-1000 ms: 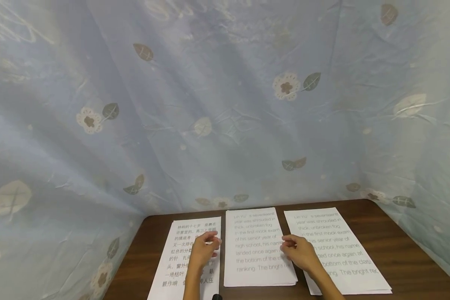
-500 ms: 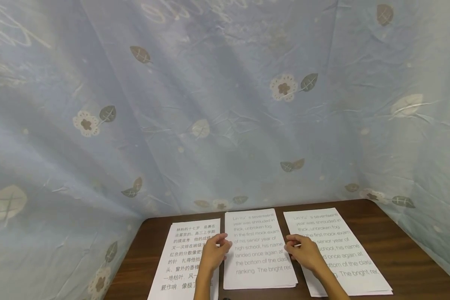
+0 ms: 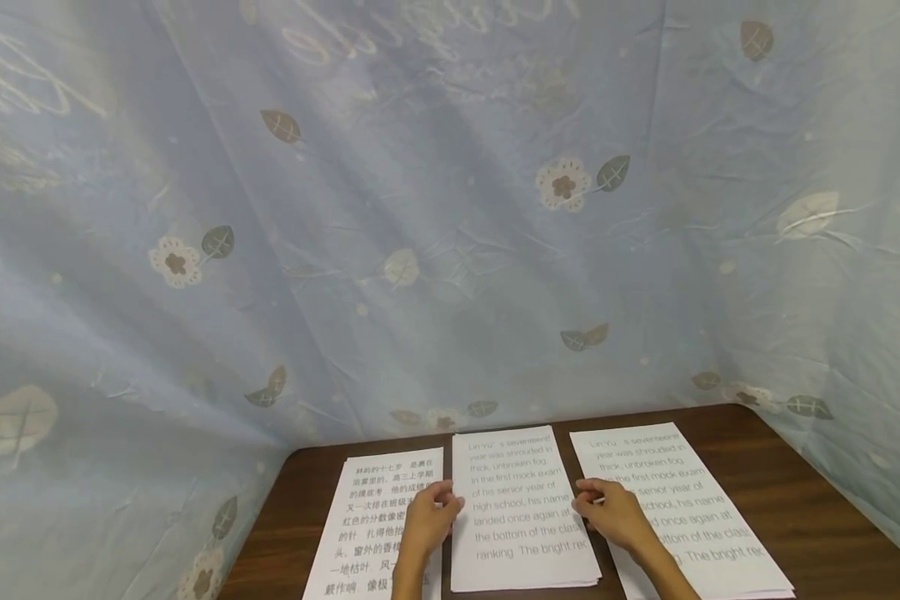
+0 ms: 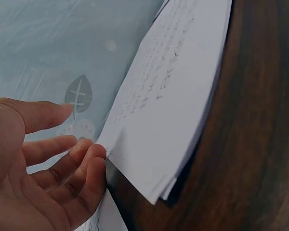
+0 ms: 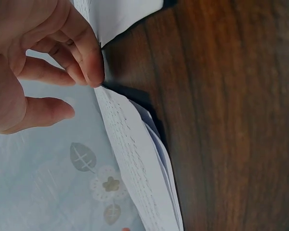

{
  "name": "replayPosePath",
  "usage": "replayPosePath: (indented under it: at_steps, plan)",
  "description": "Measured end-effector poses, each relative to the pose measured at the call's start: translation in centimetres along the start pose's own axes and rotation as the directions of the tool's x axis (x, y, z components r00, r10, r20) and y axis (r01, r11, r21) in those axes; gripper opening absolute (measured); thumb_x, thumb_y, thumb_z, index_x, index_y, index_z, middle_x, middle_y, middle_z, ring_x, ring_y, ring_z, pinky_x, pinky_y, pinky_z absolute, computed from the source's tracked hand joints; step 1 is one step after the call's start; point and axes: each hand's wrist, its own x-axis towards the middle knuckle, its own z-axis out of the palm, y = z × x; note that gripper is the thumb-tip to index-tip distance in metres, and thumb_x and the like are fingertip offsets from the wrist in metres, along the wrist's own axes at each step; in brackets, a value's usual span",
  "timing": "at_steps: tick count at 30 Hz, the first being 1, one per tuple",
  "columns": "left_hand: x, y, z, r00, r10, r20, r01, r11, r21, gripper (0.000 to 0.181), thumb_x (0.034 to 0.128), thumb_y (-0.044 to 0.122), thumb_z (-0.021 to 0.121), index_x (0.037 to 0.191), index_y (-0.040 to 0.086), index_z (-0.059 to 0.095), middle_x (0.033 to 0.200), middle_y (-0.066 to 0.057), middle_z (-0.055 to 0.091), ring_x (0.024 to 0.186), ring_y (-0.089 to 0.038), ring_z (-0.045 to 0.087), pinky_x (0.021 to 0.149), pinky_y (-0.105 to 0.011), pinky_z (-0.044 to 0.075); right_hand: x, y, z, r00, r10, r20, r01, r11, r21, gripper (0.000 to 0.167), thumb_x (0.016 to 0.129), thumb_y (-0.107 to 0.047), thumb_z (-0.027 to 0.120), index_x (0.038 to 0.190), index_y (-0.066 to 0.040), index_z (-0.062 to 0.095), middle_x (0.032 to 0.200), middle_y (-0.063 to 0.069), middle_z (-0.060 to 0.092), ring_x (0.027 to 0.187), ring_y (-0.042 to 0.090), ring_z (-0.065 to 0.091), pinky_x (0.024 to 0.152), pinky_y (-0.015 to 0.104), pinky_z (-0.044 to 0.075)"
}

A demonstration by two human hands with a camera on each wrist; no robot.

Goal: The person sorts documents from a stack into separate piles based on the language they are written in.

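Three printed paper stacks lie side by side: a left one (image 3: 367, 517) with Chinese text, a middle one (image 3: 521, 575) and a right one (image 3: 708, 533) with English text. My left hand (image 3: 427, 521) is at the middle stack's left edge, over the left stack. At its right edge is my right hand (image 3: 615, 517), partly over the right stack. In the left wrist view the left hand's fingers (image 4: 94, 166) are loosely bent against the paper edge, thumb apart. The right hand's fingers (image 5: 89, 65) touch a stack's edge likewise, thumb apart.
The stacks lie on a dark brown wooden table (image 3: 802, 492). Behind and beside it hangs a pale blue cloth (image 3: 450, 300) with leaf and flower prints.
My left hand has moved right, from over the left stack to the middle stack's left edge. The right hand has shifted slightly right. The head view has tilted a little.
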Motion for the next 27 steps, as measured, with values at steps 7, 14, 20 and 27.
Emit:
replayPosePath:
  at_steps: [7, 14, 20, 27]
  plan:
    - [-0.3, -0.8, 0.5, 0.999, 0.029, -0.03, -0.025, 0.992, 0.126, 0.05, 0.0949, 0.018, 0.075, 0.136, -0.009, 0.066, 0.099, -0.007, 0.073, 0.075, -0.013, 0.064, 0.06, -0.025, 0.054, 0.0, 0.8, 0.4, 0.999, -0.04, 0.031, 0.042, 0.995, -0.096, 0.048, 0.092, -0.014, 0.077, 0.131, 0.014, 0.067, 0.097, 0.004, 0.073, 0.077, 0.013, 0.067, 0.063, 0.025, 0.056]
    - [0.4, -0.4, 0.7, 0.993, 0.097, -0.062, -0.081, 0.973, 0.215, 0.047, 0.093, 0.013, 0.078, 0.131, -0.013, 0.068, 0.084, -0.006, 0.067, 0.068, -0.014, 0.058, 0.057, -0.023, 0.046, 0.9, 0.2, 0.2, 0.996, -0.082, 0.042, 0.088, 0.981, -0.175, 0.047, 0.091, -0.014, 0.077, 0.128, 0.015, 0.069, 0.09, 0.004, 0.07, 0.074, 0.016, 0.058, 0.061, 0.024, 0.047]
    - [0.6, -0.1, 0.9, 0.992, 0.113, -0.051, -0.096, 0.959, 0.266, 0.037, 0.0916, 0.014, 0.078, 0.12, -0.01, 0.075, 0.089, -0.013, 0.063, 0.076, -0.019, 0.057, 0.06, -0.027, 0.044, 1.0, -0.2, 0.2, 0.993, -0.113, 0.038, 0.119, 0.96, -0.253, 0.036, 0.091, -0.014, 0.077, 0.119, 0.008, 0.077, 0.1, 0.009, 0.077, 0.089, 0.02, 0.068, 0.075, 0.037, 0.056]
    - [-0.1, -0.3, 1.1, 0.995, 0.093, -0.034, -0.08, 0.956, 0.281, 0.033, 0.0909, 0.013, 0.078, 0.116, -0.009, 0.076, 0.087, -0.013, 0.061, 0.074, -0.019, 0.054, 0.059, -0.026, 0.041, 0.3, -0.2, 0.4, 0.994, -0.086, 0.067, 0.1, 0.96, -0.261, 0.037, 0.093, -0.016, 0.076, 0.121, 0.007, 0.076, 0.107, 0.014, 0.079, 0.1, 0.029, 0.073, 0.083, 0.046, 0.06]
